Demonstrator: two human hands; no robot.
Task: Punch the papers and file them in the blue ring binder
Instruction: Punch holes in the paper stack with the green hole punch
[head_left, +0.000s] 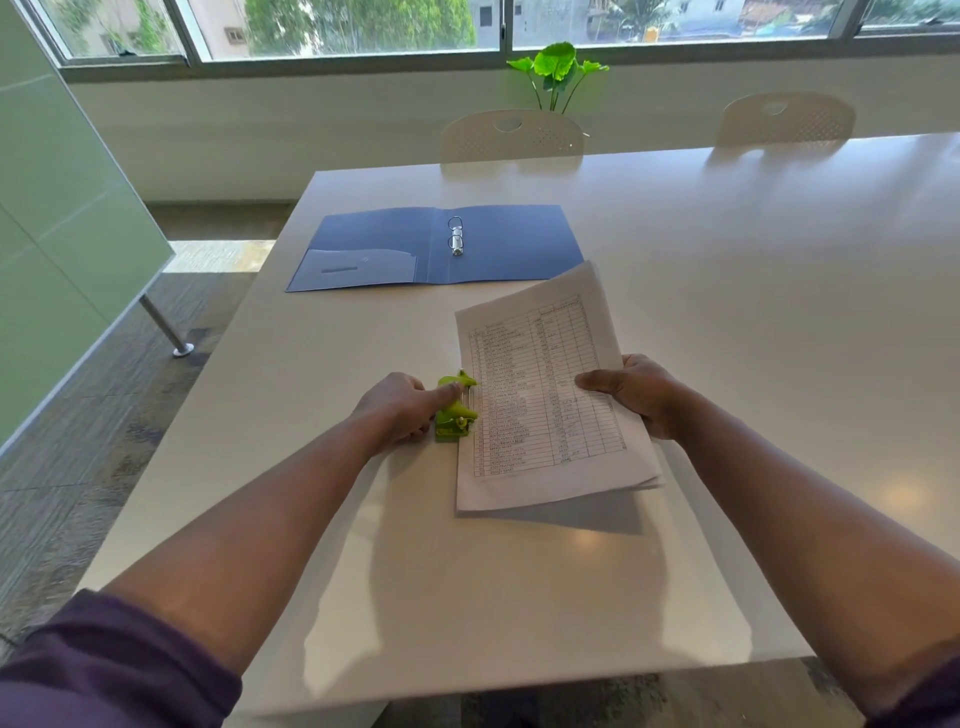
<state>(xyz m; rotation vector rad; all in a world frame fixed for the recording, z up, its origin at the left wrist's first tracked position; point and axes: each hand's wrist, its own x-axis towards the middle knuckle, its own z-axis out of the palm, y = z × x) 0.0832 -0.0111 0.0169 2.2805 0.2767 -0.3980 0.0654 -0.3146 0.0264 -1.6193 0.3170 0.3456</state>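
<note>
White meeting table: your left hand presses closed on the green hole punch near its left edge; your right hand pinches the papers, feeding their margin in; blue ring binder lies open beyond, rings ready

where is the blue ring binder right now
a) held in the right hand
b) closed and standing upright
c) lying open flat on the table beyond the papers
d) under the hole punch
c: the blue ring binder lies open flat on the table, rings showing, beyond the papers held by the right hand.
</note>
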